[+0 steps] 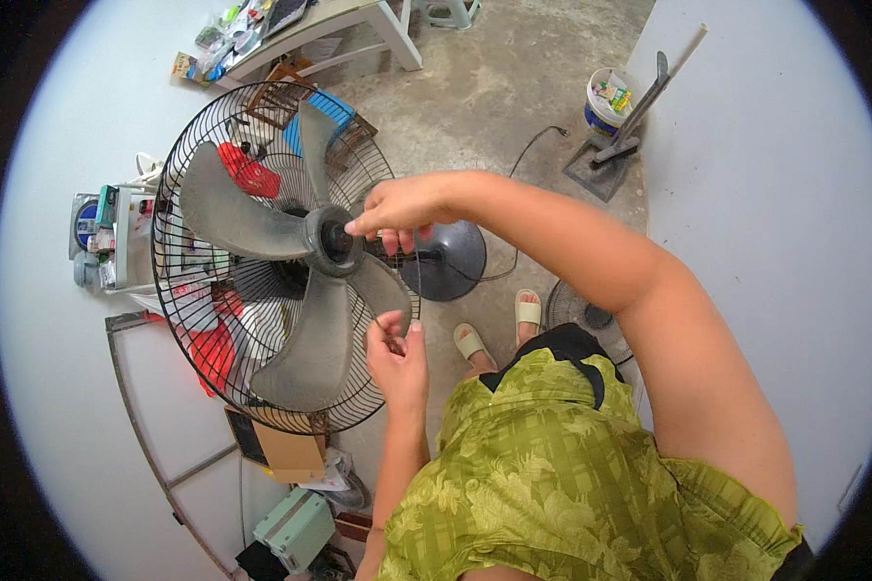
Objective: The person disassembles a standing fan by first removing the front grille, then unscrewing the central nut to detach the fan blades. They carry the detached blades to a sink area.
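Observation:
A large floor fan stands before me, its front side uncovered. Its grey, dusty blades [305,344] sit inside a round black wire guard [179,300]. My right hand [397,210] reaches across to the hub, thumb and forefinger at the dark blade nut [336,240] in its middle; the other fingers curl down. Lower down, my left hand [397,363] has bent fingers closed at the guard's near right rim, beside a blade tip. Behind my right hand shows the fan's round dark base [452,261], partly hidden.
A black cord [515,189] runs from the base across the concrete floor [494,87]. A dustpan [596,171] with a broom and a white bucket [607,100] stand by the right wall. Another round wire guard [567,315] lies near my feet. A teal box [294,530] and cardboard box [286,450] stand lower left.

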Action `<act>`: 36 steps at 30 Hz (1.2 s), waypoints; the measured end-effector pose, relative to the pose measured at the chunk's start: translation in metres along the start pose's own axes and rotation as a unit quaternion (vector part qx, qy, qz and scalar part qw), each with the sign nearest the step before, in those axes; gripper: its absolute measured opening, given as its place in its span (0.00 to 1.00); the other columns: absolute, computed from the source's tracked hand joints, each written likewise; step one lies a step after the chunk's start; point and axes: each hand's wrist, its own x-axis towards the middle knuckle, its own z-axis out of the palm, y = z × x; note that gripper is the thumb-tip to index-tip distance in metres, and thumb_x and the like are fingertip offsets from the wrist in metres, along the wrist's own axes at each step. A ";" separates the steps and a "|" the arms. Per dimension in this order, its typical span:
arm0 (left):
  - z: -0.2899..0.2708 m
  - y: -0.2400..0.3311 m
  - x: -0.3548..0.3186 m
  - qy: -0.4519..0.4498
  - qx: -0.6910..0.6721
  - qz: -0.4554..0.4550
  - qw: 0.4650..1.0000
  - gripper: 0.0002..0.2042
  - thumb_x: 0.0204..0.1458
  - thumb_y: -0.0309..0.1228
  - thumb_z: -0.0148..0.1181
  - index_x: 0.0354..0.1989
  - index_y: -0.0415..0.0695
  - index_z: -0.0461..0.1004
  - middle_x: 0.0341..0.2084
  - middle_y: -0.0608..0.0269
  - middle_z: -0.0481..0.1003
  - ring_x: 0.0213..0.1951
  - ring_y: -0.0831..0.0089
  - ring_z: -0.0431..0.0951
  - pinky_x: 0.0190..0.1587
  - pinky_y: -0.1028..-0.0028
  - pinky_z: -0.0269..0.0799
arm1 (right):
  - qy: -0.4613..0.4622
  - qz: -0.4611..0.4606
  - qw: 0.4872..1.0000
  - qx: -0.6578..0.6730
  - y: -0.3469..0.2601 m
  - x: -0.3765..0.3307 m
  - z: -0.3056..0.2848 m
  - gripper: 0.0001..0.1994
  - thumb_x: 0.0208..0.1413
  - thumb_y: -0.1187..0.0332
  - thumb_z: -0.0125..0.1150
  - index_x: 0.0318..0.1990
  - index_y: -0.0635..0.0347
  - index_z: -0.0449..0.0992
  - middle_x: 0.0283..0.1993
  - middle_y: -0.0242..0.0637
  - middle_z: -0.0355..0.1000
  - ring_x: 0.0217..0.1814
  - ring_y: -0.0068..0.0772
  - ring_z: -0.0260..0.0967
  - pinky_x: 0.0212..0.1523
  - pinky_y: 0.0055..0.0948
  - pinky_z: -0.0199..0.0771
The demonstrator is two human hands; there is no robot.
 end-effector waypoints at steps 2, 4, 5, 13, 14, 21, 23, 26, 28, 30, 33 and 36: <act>0.011 -0.001 0.003 0.073 -0.073 -0.044 0.994 0.18 0.52 0.28 0.61 0.48 0.33 0.66 0.33 0.67 0.68 0.24 0.84 0.63 0.28 0.81 0.61 | -0.003 0.023 1.000 0.004 -0.006 0.012 -0.006 0.26 0.54 0.45 0.56 0.41 0.65 0.72 0.31 0.39 0.74 0.28 0.28 0.70 0.23 0.25 0.62; 0.015 -0.001 0.009 0.103 -0.104 -0.072 0.987 0.19 0.52 0.28 0.61 0.49 0.33 0.64 0.31 0.68 0.68 0.23 0.83 0.62 0.27 0.81 0.61 | -0.015 0.045 0.999 -0.012 -0.011 0.022 -0.010 0.26 0.54 0.45 0.57 0.41 0.65 0.72 0.30 0.40 0.75 0.28 0.28 0.69 0.22 0.25 0.60; 0.017 -0.001 0.013 0.125 -0.133 -0.079 0.980 0.20 0.53 0.28 0.62 0.50 0.33 0.63 0.30 0.68 0.68 0.23 0.82 0.62 0.27 0.81 0.61 | -0.030 0.046 0.998 -0.022 -0.014 0.026 -0.011 0.26 0.54 0.45 0.57 0.41 0.64 0.72 0.30 0.39 0.75 0.28 0.28 0.69 0.22 0.25 0.60; 0.028 0.003 0.041 0.147 -0.132 -0.199 0.960 0.26 0.58 0.45 0.56 0.15 0.36 0.69 0.13 0.62 0.67 0.19 0.73 0.66 0.26 0.68 0.63 | -0.105 0.094 0.985 -0.101 -0.041 0.048 -0.009 0.21 0.53 0.50 0.61 0.36 0.63 0.73 0.28 0.37 0.74 0.26 0.24 0.70 0.20 0.22 0.61; 0.029 0.003 0.044 0.139 -0.177 -0.181 0.958 0.26 0.58 0.47 0.54 0.16 0.36 0.69 0.13 0.62 0.68 0.19 0.73 0.67 0.26 0.68 0.63 | -0.106 0.102 0.984 -0.101 -0.043 0.049 -0.008 0.20 0.53 0.51 0.61 0.35 0.63 0.73 0.29 0.37 0.74 0.26 0.24 0.70 0.20 0.22 0.61; 0.016 -0.005 0.059 0.054 -0.070 -0.191 0.978 0.23 0.61 0.48 0.48 0.32 0.35 0.73 0.20 0.54 0.74 0.23 0.63 0.73 0.31 0.65 0.68 | -0.151 0.140 0.973 -0.102 -0.052 0.053 -0.005 0.19 0.53 0.52 0.61 0.33 0.62 0.73 0.28 0.35 0.73 0.25 0.23 0.70 0.20 0.20 0.62; 0.019 -0.010 0.062 0.083 -0.044 -0.144 0.985 0.23 0.62 0.47 0.47 0.31 0.35 0.72 0.19 0.56 0.73 0.22 0.64 0.73 0.30 0.66 0.67 | -0.138 0.140 0.976 -0.096 -0.051 0.050 -0.004 0.18 0.54 0.54 0.60 0.31 0.63 0.73 0.28 0.35 0.73 0.24 0.24 0.69 0.20 0.21 0.62; 0.028 -0.017 0.063 0.139 -0.014 -0.047 0.989 0.23 0.62 0.47 0.46 0.28 0.36 0.71 0.14 0.61 0.69 0.18 0.68 0.70 0.26 0.68 0.65 | -0.115 0.118 0.979 -0.120 -0.049 0.044 0.002 0.17 0.53 0.56 0.58 0.29 0.65 0.74 0.26 0.37 0.73 0.23 0.26 0.68 0.20 0.25 0.65; 0.033 -0.020 0.063 0.170 -0.004 0.007 0.985 0.23 0.62 0.47 0.46 0.29 0.36 0.71 0.13 0.61 0.69 0.18 0.68 0.70 0.25 0.68 0.65 | -0.099 0.090 0.979 -0.155 -0.049 0.039 0.006 0.18 0.53 0.56 0.58 0.29 0.66 0.74 0.25 0.38 0.73 0.22 0.27 0.68 0.21 0.27 0.68; 0.034 -0.021 0.061 0.171 -0.013 0.010 0.985 0.24 0.62 0.48 0.46 0.29 0.35 0.72 0.14 0.59 0.70 0.18 0.66 0.71 0.26 0.66 0.66 | -0.069 0.069 0.976 -0.193 -0.051 0.032 0.009 0.17 0.52 0.58 0.57 0.30 0.68 0.74 0.25 0.40 0.72 0.22 0.29 0.68 0.24 0.30 0.73; 0.032 -0.018 0.059 0.127 -0.033 -0.045 0.990 0.25 0.62 0.49 0.45 0.31 0.34 0.73 0.16 0.56 0.72 0.20 0.61 0.73 0.28 0.64 0.67 | -0.043 0.077 0.968 -0.235 -0.057 0.025 0.014 0.17 0.53 0.58 0.56 0.32 0.69 0.74 0.25 0.39 0.72 0.23 0.30 0.69 0.25 0.30 0.76; 0.027 -0.012 0.059 0.118 -0.019 -0.038 0.992 0.24 0.62 0.48 0.46 0.34 0.34 0.73 0.19 0.53 0.73 0.22 0.57 0.73 0.31 0.63 0.67 | -0.056 0.102 0.968 -0.223 -0.064 0.024 0.014 0.18 0.52 0.59 0.57 0.33 0.71 0.74 0.26 0.40 0.72 0.24 0.32 0.71 0.26 0.31 0.78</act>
